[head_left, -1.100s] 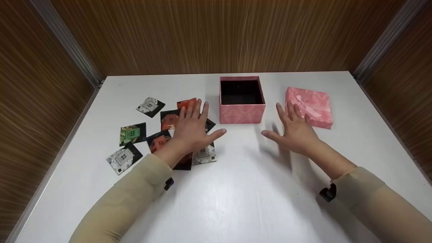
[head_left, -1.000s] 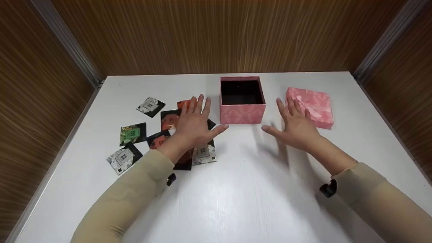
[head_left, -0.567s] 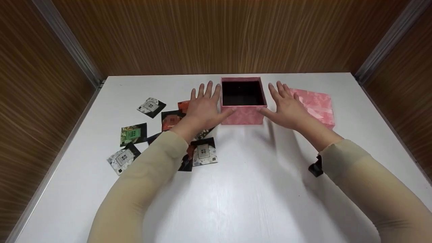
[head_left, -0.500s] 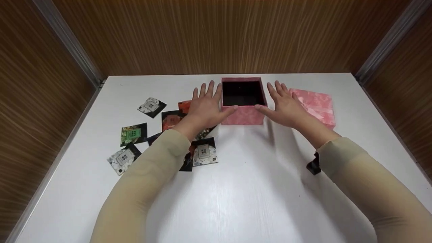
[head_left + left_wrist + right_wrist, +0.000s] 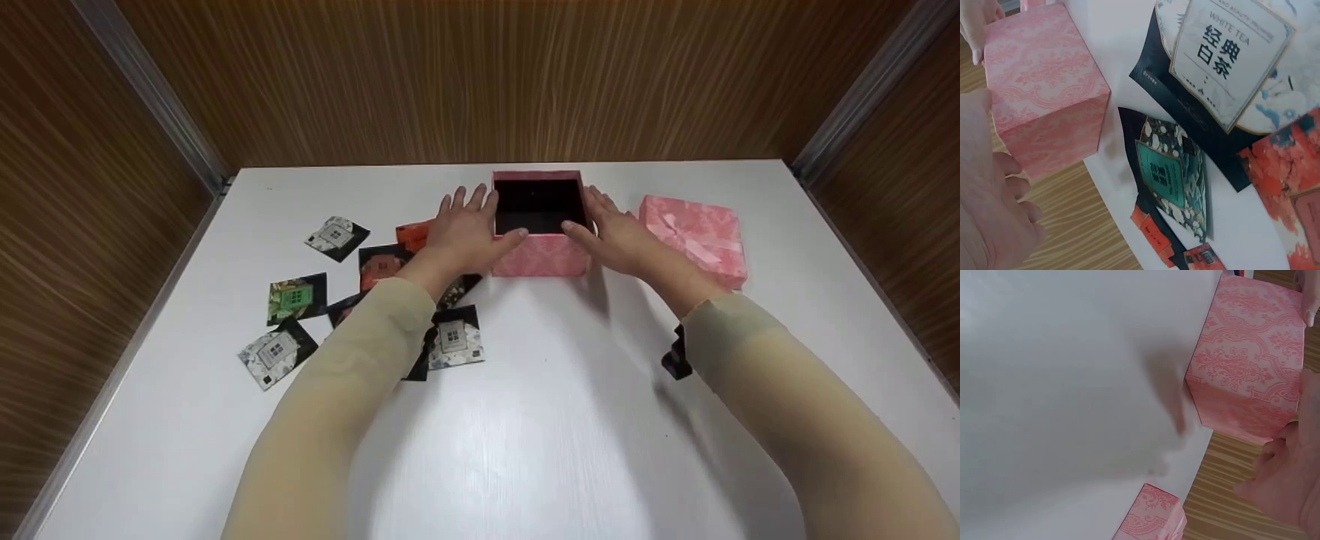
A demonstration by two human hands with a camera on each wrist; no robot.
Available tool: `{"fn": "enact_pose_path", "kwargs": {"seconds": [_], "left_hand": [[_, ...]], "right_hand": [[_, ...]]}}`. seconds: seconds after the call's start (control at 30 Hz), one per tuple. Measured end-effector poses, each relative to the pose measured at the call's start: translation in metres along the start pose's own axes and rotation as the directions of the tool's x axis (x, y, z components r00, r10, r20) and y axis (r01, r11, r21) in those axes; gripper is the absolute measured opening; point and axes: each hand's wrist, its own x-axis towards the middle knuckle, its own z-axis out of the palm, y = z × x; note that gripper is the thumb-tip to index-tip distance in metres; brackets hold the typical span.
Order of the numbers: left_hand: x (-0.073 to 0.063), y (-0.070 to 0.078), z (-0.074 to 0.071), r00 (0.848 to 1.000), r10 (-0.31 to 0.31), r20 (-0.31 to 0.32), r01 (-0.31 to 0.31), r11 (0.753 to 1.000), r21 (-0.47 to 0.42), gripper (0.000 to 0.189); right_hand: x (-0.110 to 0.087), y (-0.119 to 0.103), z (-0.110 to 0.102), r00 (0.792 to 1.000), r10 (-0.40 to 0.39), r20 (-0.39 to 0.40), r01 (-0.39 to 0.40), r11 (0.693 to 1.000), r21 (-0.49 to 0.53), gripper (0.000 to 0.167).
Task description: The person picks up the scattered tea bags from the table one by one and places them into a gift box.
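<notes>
A pink patterned box [image 5: 540, 256] stands uncovered at the back middle of the white table, its dark inside showing. My left hand [image 5: 463, 234] is at the box's left side, fingers fairly straight and thumb by the front rim; whether it touches cannot be told. On the opposite side, my right hand [image 5: 619, 234] lays its extended fingers against the wall, with the thumb at the front right corner. Both wrist views show the hands beside the box: the left hand [image 5: 994, 197] near one side wall, the right hand [image 5: 1289, 461] at the rim.
A pink lid [image 5: 694, 236] with a ribbon bow lies right of the box. Several tea sachets spread to the left, among them a green one [image 5: 297, 298] and a white one [image 5: 454, 337]; my left arm covers some. Wood-grain panels [image 5: 487, 82] enclose the table.
Both hands have moved forward and inward from over the sachets and near the lid to the two sides of the box. Box, lid and sachets stay put.
</notes>
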Motion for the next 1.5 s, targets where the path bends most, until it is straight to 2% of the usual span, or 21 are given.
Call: {"fn": "enact_pose_path", "kwargs": {"seconds": [0.7, 1.0, 1.5], "left_hand": [[-0.003, 0.001, -0.003, 1.0, 0.017, 0.006, -0.017, 1.0, 0.005, 0.094], [-0.008, 0.003, -0.003, 0.999, 0.023, 0.027, -0.024, 0.999, 0.044, 0.094], [-0.027, 0.007, -0.001, 0.999, 0.043, 0.021, -0.044, 0.997, 0.058, 0.094]], "right_hand": [[-0.004, -0.003, 0.004, 0.999, 0.014, -0.041, -0.015, 0.999, -0.034, 0.093], [-0.008, -0.002, 0.009, 0.998, 0.003, -0.059, -0.005, 0.999, -0.037, 0.092], [-0.027, -0.008, 0.018, 0.994, -0.037, -0.1, 0.033, 0.999, -0.04, 0.092]]}}
